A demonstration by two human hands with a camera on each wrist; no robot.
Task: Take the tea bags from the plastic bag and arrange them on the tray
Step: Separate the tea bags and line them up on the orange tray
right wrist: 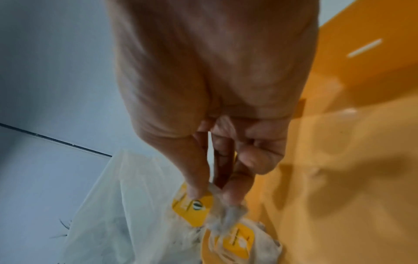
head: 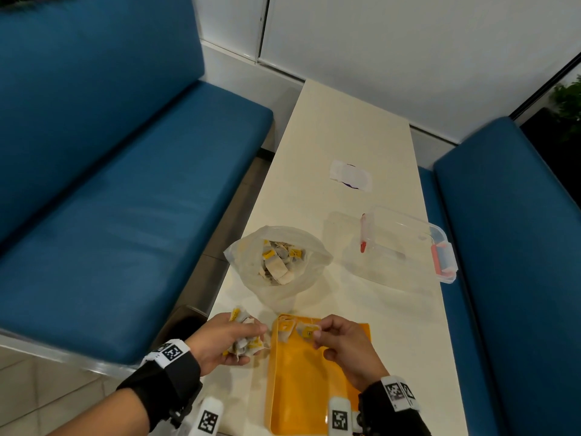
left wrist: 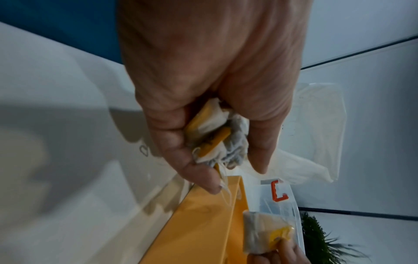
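Now we are holding one tea bag (head: 305, 331) in our right hand (head: 347, 347), thumb and forefinger pinched on its yellow tag while the other fingers are curling loosely. It is hanging just above the far left corner of the tray (head: 314, 388), right beside a bag (head: 284, 329) already lying there. That is the relation the next move turns on: the laid bag is sitting just to the left of our pinched one, and the bare tray floor is stretching to the right and back toward us. We judge that we should be setting this bag down beside the laid one, on its right, so a row starts along the far edge.

Our left hand (head: 224, 339) is waiting just off the tray's left rim, fingers clenched round a bunch of bags (head: 245, 341), so it is feeding and the right hand is placing. The plastic bag (head: 278, 262) is standing open beyond the tray on the table (head: 361, 136), with many bags inside. Strings are trailing from the bunch and could be snagging as we pull the next one free.
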